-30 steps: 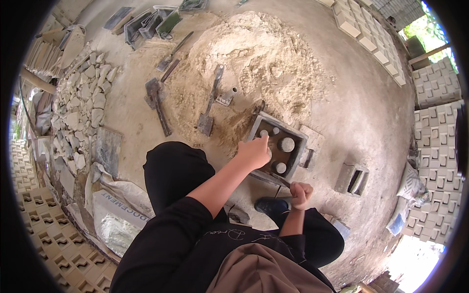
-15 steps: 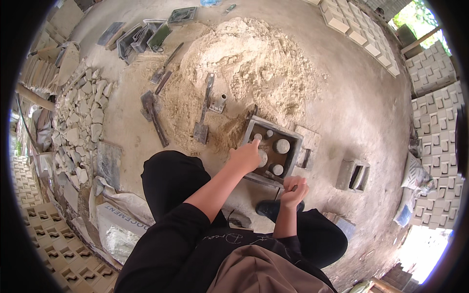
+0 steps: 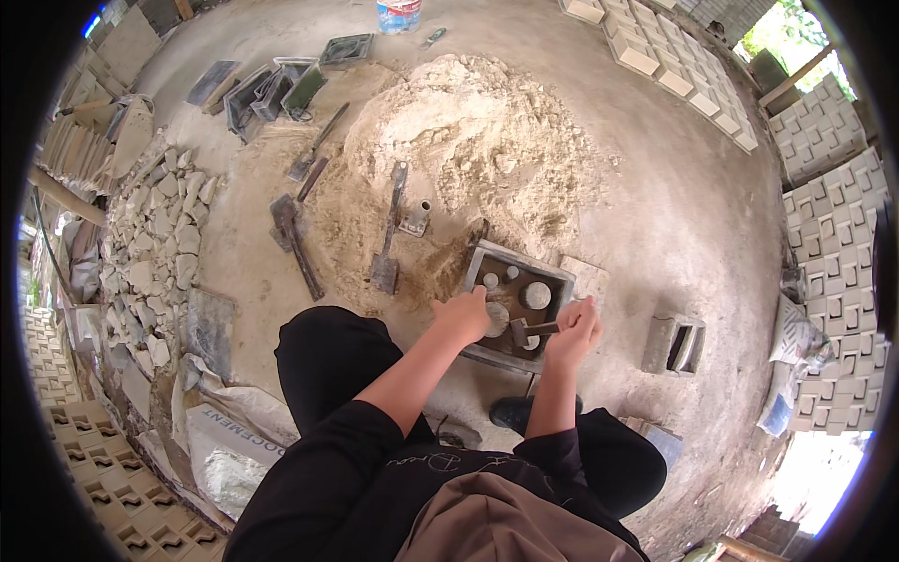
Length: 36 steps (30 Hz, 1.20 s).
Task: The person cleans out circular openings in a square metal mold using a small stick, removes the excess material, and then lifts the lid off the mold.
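A square metal block mould [image 3: 493,259] with round cores lies on the concrete floor in front of me. My left hand [image 3: 464,315] rests on the mould's near left rim, fingers curled beside a round core [image 3: 497,318]. My right hand [image 3: 575,327] grips the handle of a small hammer [image 3: 526,331], whose head hangs over the mould's inside near the front. A larger pale round core [image 3: 537,296] stands further back in the mould. My dark trouser legs squat either side below.
A big heap of sandy mix [image 3: 473,150] lies behind the mould, with a trowel [image 3: 387,253] and a shovel [image 3: 292,239] beside it. A finished hollow block [image 3: 674,343] sits to the right. Broken slabs [image 3: 150,253] pile up left; stacked blocks [image 3: 829,225] line the right.
My right hand has come up from near my knee to the mould with the hammer. My left hand has stayed on the mould's near rim. The camera view has tilted lower.
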Tool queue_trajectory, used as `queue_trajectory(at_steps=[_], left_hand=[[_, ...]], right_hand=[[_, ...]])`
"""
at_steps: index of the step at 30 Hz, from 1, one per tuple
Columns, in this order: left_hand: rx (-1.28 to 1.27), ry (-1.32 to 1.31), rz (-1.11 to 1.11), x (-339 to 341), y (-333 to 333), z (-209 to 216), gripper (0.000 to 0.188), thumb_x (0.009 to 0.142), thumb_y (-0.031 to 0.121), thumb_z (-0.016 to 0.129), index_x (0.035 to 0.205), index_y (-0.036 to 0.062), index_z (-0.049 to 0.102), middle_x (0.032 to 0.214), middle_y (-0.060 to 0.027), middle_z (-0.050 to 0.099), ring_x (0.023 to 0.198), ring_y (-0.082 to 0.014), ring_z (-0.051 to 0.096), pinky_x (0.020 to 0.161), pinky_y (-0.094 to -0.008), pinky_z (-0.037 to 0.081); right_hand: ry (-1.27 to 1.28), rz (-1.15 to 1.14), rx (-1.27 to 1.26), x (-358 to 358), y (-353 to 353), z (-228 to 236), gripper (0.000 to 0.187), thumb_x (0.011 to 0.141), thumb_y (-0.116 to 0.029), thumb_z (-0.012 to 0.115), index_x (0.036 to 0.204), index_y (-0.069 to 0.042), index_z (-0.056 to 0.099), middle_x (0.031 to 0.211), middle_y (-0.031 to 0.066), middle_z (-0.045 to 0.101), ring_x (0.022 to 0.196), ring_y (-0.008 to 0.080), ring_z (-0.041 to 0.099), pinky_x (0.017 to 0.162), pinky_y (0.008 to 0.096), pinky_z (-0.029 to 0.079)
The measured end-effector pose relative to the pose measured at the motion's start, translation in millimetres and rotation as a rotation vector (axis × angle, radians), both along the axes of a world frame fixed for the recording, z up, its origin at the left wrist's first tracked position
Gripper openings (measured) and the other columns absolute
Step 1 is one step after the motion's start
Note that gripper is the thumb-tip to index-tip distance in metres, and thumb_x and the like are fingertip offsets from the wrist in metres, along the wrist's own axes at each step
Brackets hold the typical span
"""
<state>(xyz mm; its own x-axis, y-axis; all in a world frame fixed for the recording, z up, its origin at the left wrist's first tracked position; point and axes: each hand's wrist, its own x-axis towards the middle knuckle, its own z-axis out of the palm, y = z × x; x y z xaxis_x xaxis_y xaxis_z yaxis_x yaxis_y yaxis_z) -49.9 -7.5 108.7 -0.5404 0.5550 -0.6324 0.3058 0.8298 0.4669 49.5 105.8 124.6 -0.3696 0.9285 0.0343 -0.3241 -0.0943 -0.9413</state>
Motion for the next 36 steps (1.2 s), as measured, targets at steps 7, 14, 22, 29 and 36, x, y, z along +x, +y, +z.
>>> queue_trajectory(at_steps=[7,14,22,29,36], left_hand=[[-0.007,-0.029,-0.087,7.1,5.1,-9.2,0.036,0.079,0.014,0.047,0.114,0.0065,0.049,0.113,-0.0137,0.056,0.105,-0.0305,0.054,0.091,-0.0565,0.029],[0.1,-0.157,-0.128,11.5,22.4,7.6,0.032,0.078,0.014,0.048,0.108,0.004,0.051,0.111,-0.0135,0.057,0.102,-0.0301,0.056,0.085,-0.0511,0.037],[0.48,0.348,-0.055,-9.2,8.1,110.9,0.033,0.084,0.015,0.043,0.115,0.0042,0.046,0.098,-0.014,0.059,0.091,-0.0303,0.058,0.077,-0.0447,0.043],[0.472,0.445,-0.142,-65.9,19.9,134.5,0.026,0.084,0.013,0.044,0.108,0.0041,0.05,0.089,-0.0148,0.061,0.083,-0.0315,0.059,0.07,-0.0434,0.046],[0.15,0.148,-0.188,-89.5,43.3,69.9,0.027,0.081,0.012,0.046,0.106,0.003,0.049,0.093,-0.0154,0.06,0.09,-0.0333,0.058,0.075,-0.0428,0.045]], right_hand=[[-0.036,0.052,0.066,-16.3,14.3,-29.1,0.041,0.089,-0.01,0.041,0.05,-0.01,0.027,0.047,-0.0045,0.027,0.042,0.0052,0.023,0.039,0.0254,0.016],[0.009,0.097,0.176,-23.3,16.7,-55.2,0.041,0.088,-0.011,0.041,0.051,-0.01,0.025,0.048,-0.0038,0.024,0.04,0.007,0.021,0.038,0.0246,0.015],[0.068,0.118,0.203,-41.5,19.1,-21.5,0.042,0.09,-0.014,0.038,0.05,-0.006,0.031,0.045,-0.0008,0.032,0.042,0.0074,0.027,0.04,0.0262,0.019],[-0.106,0.195,0.104,-67.9,18.4,-25.0,0.045,0.092,-0.014,0.038,0.048,-0.006,0.031,0.045,-0.0007,0.035,0.042,0.0065,0.026,0.04,0.026,0.019],[-0.055,0.144,0.18,-70.1,17.1,-48.0,0.044,0.095,-0.019,0.033,0.052,-0.008,0.03,0.047,-0.0009,0.033,0.043,0.0078,0.029,0.041,0.0247,0.022]])
